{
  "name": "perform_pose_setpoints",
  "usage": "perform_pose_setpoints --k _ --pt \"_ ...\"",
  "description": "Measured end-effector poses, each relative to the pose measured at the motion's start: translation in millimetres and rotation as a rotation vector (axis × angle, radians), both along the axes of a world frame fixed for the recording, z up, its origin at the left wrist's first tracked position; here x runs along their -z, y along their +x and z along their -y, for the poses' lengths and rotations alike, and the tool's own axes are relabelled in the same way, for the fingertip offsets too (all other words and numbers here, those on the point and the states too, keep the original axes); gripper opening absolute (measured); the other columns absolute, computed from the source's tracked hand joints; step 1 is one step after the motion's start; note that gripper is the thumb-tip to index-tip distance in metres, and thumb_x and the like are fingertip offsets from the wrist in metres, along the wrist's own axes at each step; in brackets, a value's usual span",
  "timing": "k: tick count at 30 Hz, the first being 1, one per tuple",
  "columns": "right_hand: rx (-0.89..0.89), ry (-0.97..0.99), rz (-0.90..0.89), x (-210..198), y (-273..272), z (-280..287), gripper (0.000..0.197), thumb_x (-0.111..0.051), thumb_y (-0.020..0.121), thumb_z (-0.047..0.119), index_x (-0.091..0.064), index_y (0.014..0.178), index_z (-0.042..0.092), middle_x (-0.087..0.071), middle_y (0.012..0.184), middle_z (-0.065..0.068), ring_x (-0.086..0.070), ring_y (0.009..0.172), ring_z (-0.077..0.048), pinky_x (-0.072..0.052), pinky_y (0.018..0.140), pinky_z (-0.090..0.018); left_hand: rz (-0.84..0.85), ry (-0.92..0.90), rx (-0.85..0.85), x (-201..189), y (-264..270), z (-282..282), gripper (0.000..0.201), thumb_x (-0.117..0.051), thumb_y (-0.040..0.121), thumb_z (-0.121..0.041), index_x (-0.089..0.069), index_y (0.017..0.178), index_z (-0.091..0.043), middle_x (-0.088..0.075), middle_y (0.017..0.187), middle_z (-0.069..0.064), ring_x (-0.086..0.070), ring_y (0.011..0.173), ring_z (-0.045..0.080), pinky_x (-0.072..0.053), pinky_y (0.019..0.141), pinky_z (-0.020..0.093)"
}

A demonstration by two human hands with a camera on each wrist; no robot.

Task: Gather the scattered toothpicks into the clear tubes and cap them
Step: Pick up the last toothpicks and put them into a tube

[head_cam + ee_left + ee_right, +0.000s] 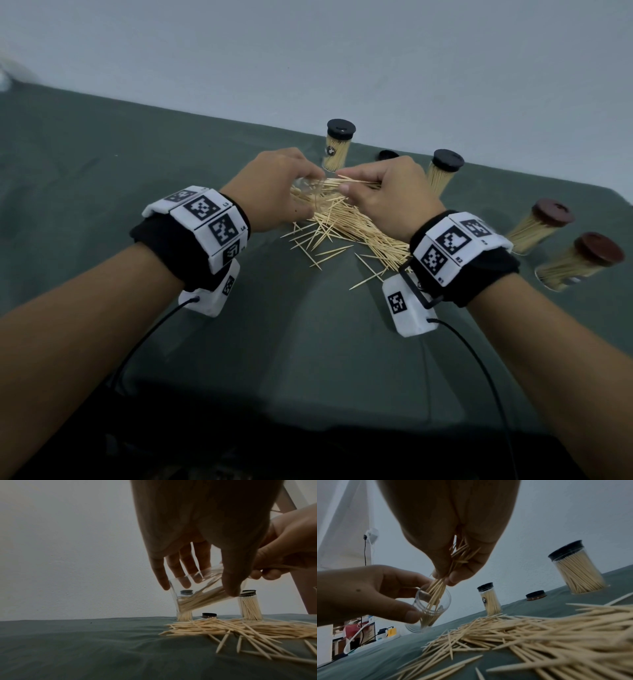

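Green cloth covered the desk (pixel 102 171) below a plain grey wall. Near the frame's middle, the left hand (pixel 274 186) gripped a tilted clear plastic tube (pixel 430 609). The right hand (pixel 387 195) pinched a bunch of thin wooden toothpicks (pixel 436 589) into its mouth. Crooked sticks might miss and fall onto the big pile (pixel 352 229).

Both hands (pixel 274 188) (pixel 390 195) raised, fingers (pixel 453 577) curled.
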State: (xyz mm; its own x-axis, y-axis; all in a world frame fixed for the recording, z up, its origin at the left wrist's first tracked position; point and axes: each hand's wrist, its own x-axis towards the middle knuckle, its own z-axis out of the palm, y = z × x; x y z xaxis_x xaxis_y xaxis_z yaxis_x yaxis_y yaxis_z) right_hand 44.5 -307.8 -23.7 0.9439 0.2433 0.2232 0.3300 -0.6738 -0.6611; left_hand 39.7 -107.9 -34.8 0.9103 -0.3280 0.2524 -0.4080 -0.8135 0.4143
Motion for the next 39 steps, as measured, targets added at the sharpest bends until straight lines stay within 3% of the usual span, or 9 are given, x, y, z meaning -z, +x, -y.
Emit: perform_pose_setpoints --k 4,7,13,18,24,31,33,36,39 --pt "-0.008 -0.033 0.059 1.8 -2.0 -2.0 0.022 -0.068 0.090 0.029 -0.073 0.111 0.028 -0.070 0.090 0.015 -0.058 0.074 0.010 -0.038 0.068 0.000 -0.023 -0.006 -0.011 0.4 -0.9 1.1 0.053 -0.078 0.079 -0.030 -0.062 0.128 -0.021 -0.058 0.120 -0.005 -0.052 0.102 0.007 -0.036 0.087 0.021" --pt "-0.014 -0.003 0.067 5.4 -2.8 -5.4 0.020 -0.068 0.090 0.026 -0.074 0.108 0.029 -0.069 0.084 0.015 -0.058 0.066 0.007 -0.042 0.062 -0.006 -0.028 -0.066 -0.007 -0.9 -3.6 3.0 0.051 -0.079 0.077 -0.034 -0.064 0.124 -0.020 -0.062 0.115 -0.001 -0.058 0.101 0.013 -0.042 0.088 0.024" --pt "-0.121 -0.188 0.175 10.2 -2.3 -10.9 0.021 -0.067 0.091 0.022 -0.075 0.110 0.019 -0.069 0.105 0.000 -0.060 0.098 -0.013 -0.037 0.083 -0.014 -0.095 -0.170 -0.029 -2.6 -9.5 6.0 0.043 -0.081 0.075 -0.038 -0.067 0.115 -0.027 -0.063 0.112 -0.004 -0.060 0.101 0.009 -0.044 0.089 0.022" --pt "-0.141 -0.191 0.091 11.0 -2.3 -8.5 0.020 -0.069 0.090 0.022 -0.075 0.108 0.024 -0.067 0.097 -0.003 -0.064 0.083 -0.020 -0.051 0.085 -0.037 -0.114 -0.133 -0.008 -3.2 -11.1 8.6 0.046 -0.079 0.076 -0.039 -0.066 0.118 -0.026 -0.063 0.113 -0.003 -0.060 0.103 0.010 -0.045 0.091 0.024" --pt "-0.056 0.004 0.007 4.6 -1.3 -4.1 0.019 -0.075 0.083 0.016 -0.071 0.100 0.025 -0.070 0.090 0.004 -0.068 0.063 -0.008 -0.051 0.055 -0.015 -0.124 -0.152 -0.038 -3.6 -9.3 6.0 0.050 -0.081 0.074 -0.041 -0.065 0.120 -0.026 -0.064 0.112 -0.006 -0.061 0.102 0.008 -0.042 0.084 0.019" --pt "-0.008 0.094 -0.041 7.1 -0.8 -2.9 0.018 -0.082 0.077 0.021 -0.072 0.090 0.027 -0.070 0.089 0.005 -0.070 0.072 -0.014 -0.060 0.069 -0.037 -0.144 -0.151 -0.049 -4.4 -9.3 3.5 0.050 -0.079 0.076 -0.042 -0.065 0.121 -0.027 -0.064 0.112 -0.009 -0.061 0.101 0.006 -0.041 0.082 0.017" --pt "0.004 0.090 -0.034 6.6 0.1 -2.6 0.017 -0.083 0.075 0.026 -0.073 0.089 0.031 -0.071 0.084 0.009 -0.067 0.074 -0.008 -0.057 0.072 -0.031 -0.148 -0.152 -0.051 -4.3 -9.3 3.4 0.049 -0.079 0.075 -0.042 -0.065 0.120 -0.028 -0.064 0.112 -0.009 -0.061 0.101 0.006 -0.040 0.079 0.013" --pt "-0.015 0.035 0.003 4.4 -1.9 -1.6 0.014 -0.080 0.079 0.024 -0.077 0.092 0.029 -0.066 0.070 0.015 -0.056 0.056 0.007 -0.040 0.057 -0.007 -0.152 -0.168 -0.041 -5.2 -10.4 4.3 0.047 -0.080 0.075 -0.042 -0.066 0.118 -0.030 -0.064 0.113 -0.010 -0.061 0.102 0.005 -0.038 0.076 0.008" --pt "-0.051 -0.027 0.046 5.0 -4.7 -3.7 0.015 -0.078 0.081 0.019 -0.078 0.094 0.027 -0.070 0.075 0.010 -0.059 0.062 0.007 -0.043 0.057 -0.008 -0.156 -0.164 -0.022 -5.7 -11.9 6.9 0.045 -0.080 0.075 -0.040 -0.065 0.117 -0.031 -0.064 0.115 -0.008 -0.061 0.104 0.007 -0.041 0.083 0.015"
